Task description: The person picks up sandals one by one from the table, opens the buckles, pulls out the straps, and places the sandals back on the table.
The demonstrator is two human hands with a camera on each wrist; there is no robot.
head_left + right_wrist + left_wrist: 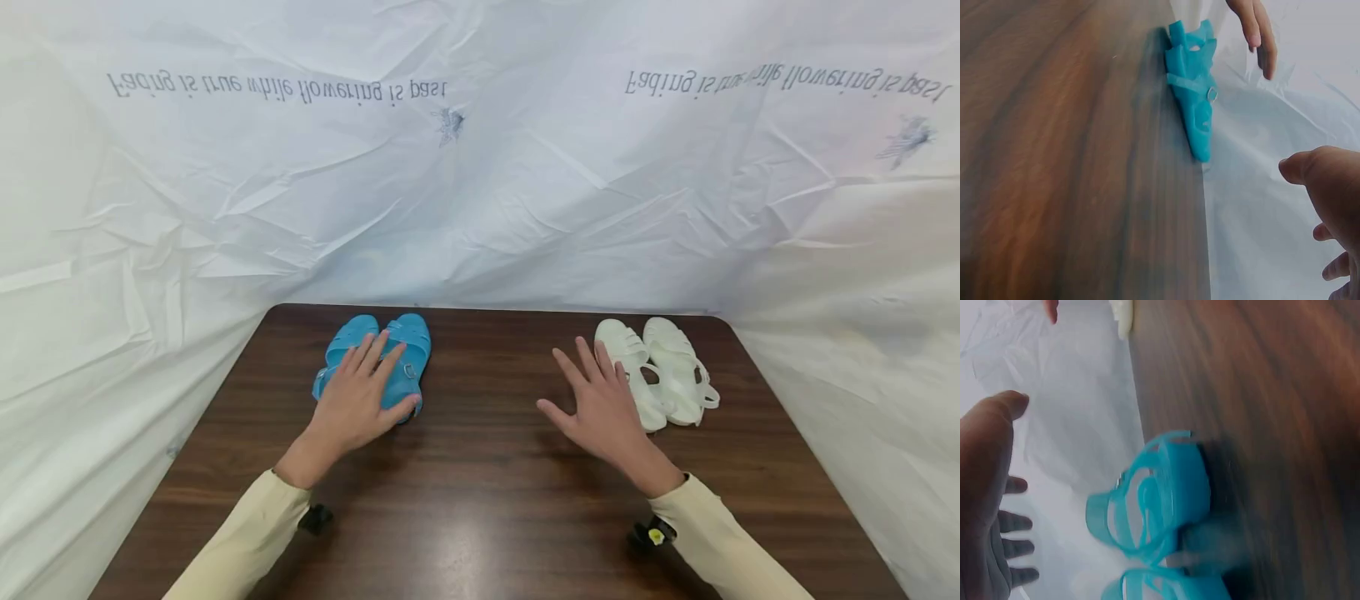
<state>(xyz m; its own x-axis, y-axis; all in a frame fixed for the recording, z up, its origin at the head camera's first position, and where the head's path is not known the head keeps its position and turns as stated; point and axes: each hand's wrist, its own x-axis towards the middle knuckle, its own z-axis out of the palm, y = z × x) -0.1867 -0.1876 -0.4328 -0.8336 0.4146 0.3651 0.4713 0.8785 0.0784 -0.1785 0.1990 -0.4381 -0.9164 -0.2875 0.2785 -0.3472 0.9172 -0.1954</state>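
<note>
A pair of blue plastic sandals (405,346) lies side by side at the table's back left. My left hand (360,392) hovers flat over them with fingers spread and straight. The left wrist view shows a gap between the palm (985,487) and the blue sandals (1154,512). A pair of white sandals (667,371) lies at the back right. My right hand (600,400) is open with spread fingers just left of the white pair, holding nothing. In the right wrist view the blue sandals (1194,87) sit under the left hand's fingers (1254,28).
The dark wooden table (480,508) is walled in at the back and both sides by crinkled white plastic sheeting (480,208) with printed text. Small black wrist-mounted devices (648,533) sit under both cream sleeves.
</note>
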